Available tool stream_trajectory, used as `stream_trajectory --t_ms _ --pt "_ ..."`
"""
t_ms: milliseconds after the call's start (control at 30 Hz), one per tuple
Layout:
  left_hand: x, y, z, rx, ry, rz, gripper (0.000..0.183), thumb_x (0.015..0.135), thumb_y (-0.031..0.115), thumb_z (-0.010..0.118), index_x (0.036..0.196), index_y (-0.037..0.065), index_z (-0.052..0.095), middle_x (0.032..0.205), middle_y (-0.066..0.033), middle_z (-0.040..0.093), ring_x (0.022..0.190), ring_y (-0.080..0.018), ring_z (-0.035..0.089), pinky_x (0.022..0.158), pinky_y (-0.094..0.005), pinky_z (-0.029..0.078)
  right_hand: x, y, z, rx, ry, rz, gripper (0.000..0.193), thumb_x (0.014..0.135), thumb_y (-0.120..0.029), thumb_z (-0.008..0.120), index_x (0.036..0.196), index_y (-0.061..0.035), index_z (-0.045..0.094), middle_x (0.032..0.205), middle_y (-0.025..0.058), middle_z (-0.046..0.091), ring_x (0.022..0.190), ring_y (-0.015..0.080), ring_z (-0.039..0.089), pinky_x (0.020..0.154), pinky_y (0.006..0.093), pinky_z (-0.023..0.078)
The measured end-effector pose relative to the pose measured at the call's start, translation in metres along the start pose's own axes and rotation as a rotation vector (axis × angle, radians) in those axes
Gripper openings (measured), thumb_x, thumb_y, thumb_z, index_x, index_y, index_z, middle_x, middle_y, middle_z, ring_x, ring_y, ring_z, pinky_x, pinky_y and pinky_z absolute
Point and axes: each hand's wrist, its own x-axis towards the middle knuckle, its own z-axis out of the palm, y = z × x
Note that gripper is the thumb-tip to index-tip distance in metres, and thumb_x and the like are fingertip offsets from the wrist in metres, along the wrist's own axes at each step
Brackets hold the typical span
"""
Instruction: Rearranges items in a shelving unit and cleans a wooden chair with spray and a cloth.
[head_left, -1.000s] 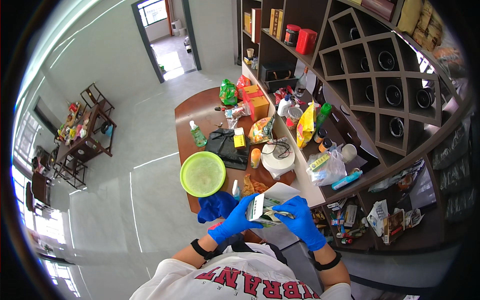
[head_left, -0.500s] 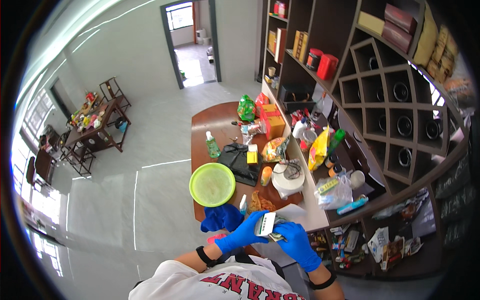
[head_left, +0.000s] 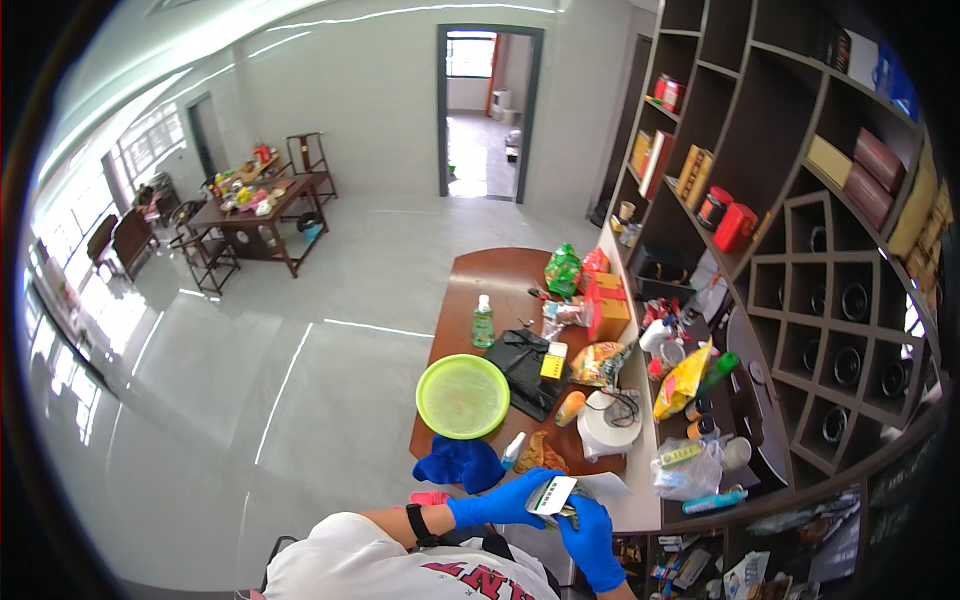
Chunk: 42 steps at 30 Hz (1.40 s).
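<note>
Both my hands wear blue gloves and meet over a small package with a white printed label (head_left: 553, 494) and a greenish, crinkled side. My left hand (head_left: 508, 499) is closed on its left edge. From the right, my right hand (head_left: 592, 540) is also closed on it, the fingers bent over the greenish side. What exactly is inside cannot be made out. Just beyond the hands lie a brown crumpled piece (head_left: 541, 455), a small white and blue bottle (head_left: 514, 447) and a dark blue cloth (head_left: 458, 464) at the table's edge.
On the brown table (head_left: 478, 272) stand a lime green basin (head_left: 462, 397), a green liquid bottle (head_left: 483, 324), a black bag (head_left: 527, 375) and a white round appliance (head_left: 608, 425). A dark shelf unit (head_left: 752, 165) with a cluttered counter rises at the right.
My view has swung up and to the left, so the scene sits lower and farther right. Both hands still hold the labelled package.
</note>
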Motion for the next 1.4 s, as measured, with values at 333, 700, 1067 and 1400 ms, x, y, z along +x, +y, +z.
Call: stream_trajectory --t_ms 333,700,1067,1400 --pt "-0.014 0.012 -0.008 -0.001 -0.016 -0.046 0.095 0.058 0.009 0.08 0.136 0.011 0.025 0.128 -0.0162 0.037 0.122 -0.0334 0.037 0.102 -0.0404 0.032 -0.003 -0.001 0.01 -0.063 -0.071 -0.119 0.024 0.069 -0.008 0.071 0.09 -0.0009 0.064 0.087 0.0175 0.064 0.075 0.0318 0.063 0.068 0.0367 0.05" --pt "-0.035 0.0 -0.01 -0.084 0.126 -0.151 0.091 0.06 0.011 0.081 0.135 0.009 0.029 0.128 -0.0122 0.041 0.12 -0.0277 0.04 0.102 -0.0388 0.033 0.011 -0.029 -0.031 -0.032 -0.169 -0.111 0.032 0.071 -0.012 0.072 0.099 -0.0027 0.063 0.089 0.0151 0.063 0.08 0.0298 0.061 0.069 0.0354 0.049" --pt "-0.033 0.003 -0.001 -0.123 0.115 -0.083 0.096 0.057 0.01 0.083 0.136 0.008 0.028 0.128 -0.0124 0.039 0.121 -0.0275 0.039 0.103 -0.0383 0.031 -0.001 -0.004 -0.016 -0.104 -0.149 -0.117 0.021 0.069 -0.018 0.07 0.087 -0.0085 0.067 0.076 0.0113 0.062 0.068 0.0282 0.056 0.06 0.0391 0.043" --pt "-0.023 0.006 -0.008 -0.214 0.169 -0.076 0.096 0.058 0.015 0.084 0.135 0.005 0.028 0.129 -0.011 0.04 0.121 -0.0222 0.039 0.101 -0.0356 0.032 0.009 -0.001 -0.044 -0.022 -0.187 -0.112 0.03 0.07 -0.013 0.067 0.1 -0.0068 0.065 0.082 0.0147 0.062 0.074 0.032 0.057 0.065 0.0392 0.045"
